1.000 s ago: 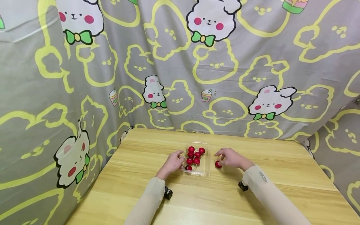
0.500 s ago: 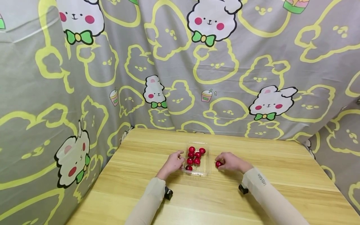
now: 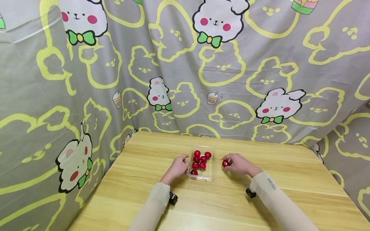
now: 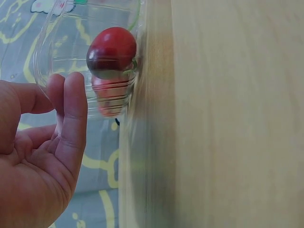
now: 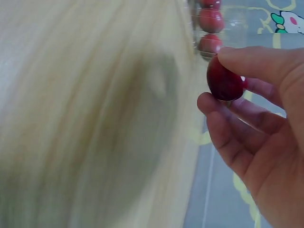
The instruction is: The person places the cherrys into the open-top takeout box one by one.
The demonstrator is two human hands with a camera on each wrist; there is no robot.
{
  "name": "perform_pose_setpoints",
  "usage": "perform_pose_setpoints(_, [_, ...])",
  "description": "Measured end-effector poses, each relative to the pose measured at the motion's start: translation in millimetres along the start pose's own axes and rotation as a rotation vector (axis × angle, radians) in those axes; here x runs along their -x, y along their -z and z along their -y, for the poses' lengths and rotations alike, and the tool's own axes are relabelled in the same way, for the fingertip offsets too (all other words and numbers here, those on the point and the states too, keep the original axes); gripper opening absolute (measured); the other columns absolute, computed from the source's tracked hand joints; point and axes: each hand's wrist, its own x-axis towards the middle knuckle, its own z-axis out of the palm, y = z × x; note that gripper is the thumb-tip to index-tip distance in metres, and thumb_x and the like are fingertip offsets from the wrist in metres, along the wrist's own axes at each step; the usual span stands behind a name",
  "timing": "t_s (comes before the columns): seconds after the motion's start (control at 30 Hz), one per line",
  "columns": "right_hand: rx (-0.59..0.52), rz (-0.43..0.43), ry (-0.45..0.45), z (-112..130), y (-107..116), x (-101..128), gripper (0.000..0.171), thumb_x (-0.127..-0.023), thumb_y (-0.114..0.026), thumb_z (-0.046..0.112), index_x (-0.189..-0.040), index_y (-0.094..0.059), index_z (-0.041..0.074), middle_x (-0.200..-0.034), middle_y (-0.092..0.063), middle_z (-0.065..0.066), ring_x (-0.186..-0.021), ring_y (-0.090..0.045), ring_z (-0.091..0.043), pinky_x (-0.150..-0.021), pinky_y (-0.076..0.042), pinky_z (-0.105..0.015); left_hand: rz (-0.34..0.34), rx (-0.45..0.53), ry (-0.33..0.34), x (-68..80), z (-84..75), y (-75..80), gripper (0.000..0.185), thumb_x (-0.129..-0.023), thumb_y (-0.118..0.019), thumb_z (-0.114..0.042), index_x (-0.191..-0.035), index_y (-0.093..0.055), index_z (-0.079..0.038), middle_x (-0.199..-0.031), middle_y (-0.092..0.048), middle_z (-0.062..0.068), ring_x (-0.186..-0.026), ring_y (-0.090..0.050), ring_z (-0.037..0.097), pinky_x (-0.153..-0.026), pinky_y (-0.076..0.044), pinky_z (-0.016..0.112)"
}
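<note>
My right hand (image 3: pixel 239 163) pinches a dark red cherry (image 5: pixel 225 80) between thumb and fingertips, just right of a clear plastic container (image 3: pixel 212 168). In the right wrist view its lower side faces a soft shadow on the tabletop. My left hand (image 3: pixel 177 166) stays at the container's left side, fingers loosely bent right at the rim (image 4: pixel 39 71). Several red cherries (image 3: pixel 202 165) lie inside the container, some with thin stems. Through the ridged clear wall, the left wrist view shows one shiny cherry (image 4: pixel 111 50) close to those fingers.
The light wood table (image 3: pixel 202 205) carries the container near its middle. Behind it and along the left hangs a grey curtain (image 3: pixel 179 67) with yellow outlines and white cartoon animals. A black wrist device (image 3: pixel 172 198) sits under the left sleeve, another (image 3: pixel 250 193) under the right.
My right hand has lowered onto the loose cherry, taken it between thumb and fingers, and moved it slightly upward in the head view. The left hand and container have stayed put.
</note>
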Motion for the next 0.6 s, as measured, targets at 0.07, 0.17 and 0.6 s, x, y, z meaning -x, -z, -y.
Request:
perform_pose_setpoints(0.07, [-0.006,-0.013,0.032,3,4,0,0.033,-0.081,-0.073,0.008,-0.111,-0.065,-0.003,-0.093,-0.062,-0.002,-0.079,-0.058,-0.013,-0.066,-0.051,-0.026,0.001,0.000,0.002,-0.3,0.2,-0.2,0.049,-0.092,-0.049,-0.002,-0.138,-0.038,0.010,-0.087,-0.056,0.011,-0.054,-0.057,0.013,-0.055,-0.056,0.029])
perform_pose_setpoints(0.17, [0.001,-0.035,0.077,11,10,0,0.033,-0.082,-0.072,0.008,-0.113,-0.065,-0.001,-0.093,-0.061,-0.001,-0.078,-0.058,-0.012,-0.064,-0.050,-0.025,0.002,0.000,0.006,-1.1,0.9,-0.2,0.049,-0.093,-0.050,-0.003,-0.138,-0.038,0.009,-0.086,-0.057,0.011,-0.054,-0.057,0.013,-0.055,-0.056,0.029])
perform_pose_setpoints(0.6, [0.011,-0.054,0.132,48,18,-13,0.036,-0.079,-0.071,0.002,-0.114,-0.065,0.004,-0.101,-0.058,-0.004,-0.078,-0.060,-0.012,-0.067,-0.053,-0.023,-0.001,-0.011,-0.005,-0.5,0.8,-0.3,0.049,-0.092,-0.050,-0.003,-0.138,-0.038,0.010,-0.084,-0.056,0.010,-0.055,-0.057,0.013,-0.055,-0.056,0.029])
